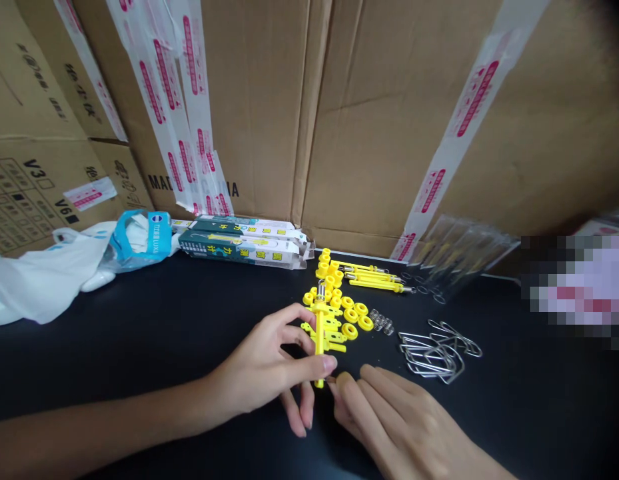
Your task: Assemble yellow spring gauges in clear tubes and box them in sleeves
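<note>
Upright between the thumb and fingers of my left hand point(272, 367) is a slim yellow spring scale rod point(319, 333) with a metal spring at its top. My right hand point(396, 420) is closed in a pinch beside the rod's lower end; the small thing at its fingertips is mostly hidden. Just behind the rod lie loose yellow rings point(350, 331) and flat yellow plates point(332, 325). Small coil springs point(382, 321) sit right of these. A heap of bent metal hooks point(432, 353) lies beyond my right hand.
Several yellow spring rods point(374, 277) lie at the back, near clear plastic tubes point(469, 250). Printed boxes point(242, 243) stand against a cardboard wall point(254, 100). A white and blue plastic bag point(139, 240) is at left on the black table point(154, 333).
</note>
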`<state>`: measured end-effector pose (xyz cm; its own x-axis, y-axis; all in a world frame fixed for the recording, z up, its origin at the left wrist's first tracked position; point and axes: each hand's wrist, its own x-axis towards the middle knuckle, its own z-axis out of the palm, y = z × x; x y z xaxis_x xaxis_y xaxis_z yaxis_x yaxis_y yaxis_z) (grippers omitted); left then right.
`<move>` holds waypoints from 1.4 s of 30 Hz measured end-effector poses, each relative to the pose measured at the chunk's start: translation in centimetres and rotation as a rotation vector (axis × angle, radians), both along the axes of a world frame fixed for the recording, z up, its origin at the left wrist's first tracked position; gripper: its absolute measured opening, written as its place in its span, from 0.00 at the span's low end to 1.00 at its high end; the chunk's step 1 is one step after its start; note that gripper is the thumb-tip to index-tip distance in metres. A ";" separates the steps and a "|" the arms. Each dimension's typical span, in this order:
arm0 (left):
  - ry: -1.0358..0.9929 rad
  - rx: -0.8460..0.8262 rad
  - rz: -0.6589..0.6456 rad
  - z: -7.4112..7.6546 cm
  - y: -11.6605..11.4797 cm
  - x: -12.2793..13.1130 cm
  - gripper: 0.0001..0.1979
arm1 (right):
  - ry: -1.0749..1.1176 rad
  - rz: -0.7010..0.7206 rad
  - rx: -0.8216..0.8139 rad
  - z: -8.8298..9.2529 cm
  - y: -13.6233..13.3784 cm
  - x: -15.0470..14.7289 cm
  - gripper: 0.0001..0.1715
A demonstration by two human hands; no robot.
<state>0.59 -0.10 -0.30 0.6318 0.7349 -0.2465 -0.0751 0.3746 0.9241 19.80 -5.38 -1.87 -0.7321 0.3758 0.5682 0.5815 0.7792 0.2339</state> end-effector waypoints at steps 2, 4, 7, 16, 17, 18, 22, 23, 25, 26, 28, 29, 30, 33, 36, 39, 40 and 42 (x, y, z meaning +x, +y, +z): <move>0.002 -0.012 -0.004 0.0 0.1 0.0 0.23 | -0.016 -0.002 -0.005 0.1 0.0 -0.1 0.24; 0.004 -0.022 -0.007 0.1 0.1 0.1 0.23 | -0.026 0.005 -0.019 0.1 0.0 -0.1 0.26; 0.000 -0.025 0.002 0.1 0.0 0.2 0.22 | -0.027 0.002 -0.028 0.2 -0.1 -0.1 0.27; -0.002 -0.005 0.007 0.0 -0.3 0.2 0.23 | -0.006 0.022 -0.009 -0.1 0.0 0.1 0.25; -0.002 -0.004 0.003 0.0 -0.3 0.2 0.23 | -0.010 0.024 -0.015 -0.1 0.0 0.1 0.25; -0.003 -0.004 0.001 0.0 -0.4 0.2 0.23 | -0.012 0.026 -0.021 -0.2 0.1 0.0 0.25; 0.001 -0.015 -0.002 0.1 -0.5 0.2 0.24 | -0.010 0.019 -0.018 -0.2 0.1 0.0 0.24; 0.002 -0.016 -0.004 0.1 -0.5 0.2 0.23 | -0.011 0.019 -0.028 -0.3 0.1 0.1 0.24; -0.001 -0.015 -0.012 0.0 -0.5 0.2 0.22 | -0.010 0.024 -0.042 -0.2 0.1 0.1 0.24; -0.007 -0.016 -0.015 0.0 -0.5 0.1 0.21 | -0.007 0.026 -0.047 -0.2 0.1 0.1 0.24; -0.016 -0.027 -0.021 0.0 -0.5 0.1 0.21 | -0.003 0.021 -0.050 -0.2 0.1 0.1 0.25; -0.018 -0.035 -0.024 -0.1 -0.5 0.1 0.22 | -0.004 0.018 -0.047 -0.1 0.1 0.0 0.25; -0.019 -0.044 -0.027 -0.1 -0.5 0.1 0.22 | -0.009 0.014 -0.048 -0.1 0.1 0.0 0.26; -0.018 -0.061 -0.026 -0.1 -0.6 0.2 0.24 | -0.011 0.011 -0.059 -0.1 0.1 0.0 0.26; -0.023 -0.063 -0.028 -0.1 -0.6 0.3 0.24 | 0.003 0.021 -0.075 -0.1 0.1 0.1 0.26; -0.036 -0.060 -0.035 -0.2 -0.7 0.3 0.23 | 0.007 0.026 -0.100 -0.1 0.1 0.2 0.27; -0.041 -0.056 -0.036 -0.2 -0.6 0.3 0.23 | 0.009 0.021 -0.109 -0.1 0.2 0.1 0.28; -0.052 -0.040 -0.038 -0.1 -0.6 0.3 0.22 | 0.022 0.011 -0.111 -0.1 0.2 0.0 0.27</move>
<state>0.90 -0.75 -0.40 0.6720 0.7003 -0.2410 -0.1080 0.4145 0.9036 19.84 -5.19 -1.99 -0.7243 0.4294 0.5394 0.5771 0.8057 0.1336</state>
